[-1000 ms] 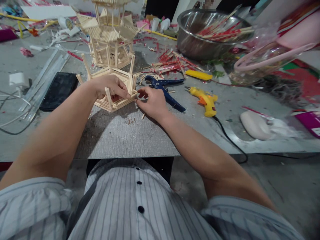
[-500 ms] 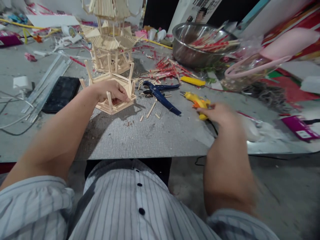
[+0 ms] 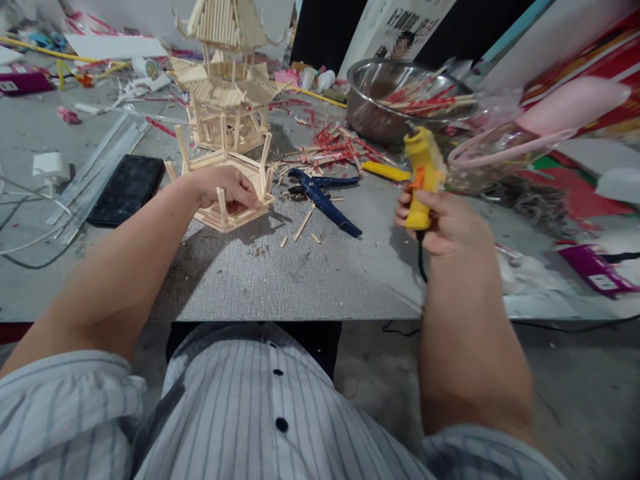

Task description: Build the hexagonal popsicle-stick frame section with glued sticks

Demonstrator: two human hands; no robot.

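Head view, right hand: The right hand (image 3: 447, 223) is clamped around the handle of a yellow glue gun (image 3: 421, 167). It holds the gun clear of the table (image 3: 280, 280), the gun's body standing up out of the fist. A black cord (image 3: 423, 263) drops from under the grip.
Head view, left hand: The left hand (image 3: 227, 187) rests on a hexagonal stick frame (image 3: 220, 217), fingers closed on its front rail and upright posts.
Gun to frame: The glue gun is well apart from the frame, off to the right of the left-hand grip. Blue cutters (image 3: 323, 193) and loose sticks (image 3: 303, 225) lie between the two hands.
Beyond the grips: A stick pagoda model (image 3: 225, 93) stands just behind the frame. A steel bowl (image 3: 370, 117) of sticks sits beyond the gun. A black phone (image 3: 127, 190) lies left of the left wrist.
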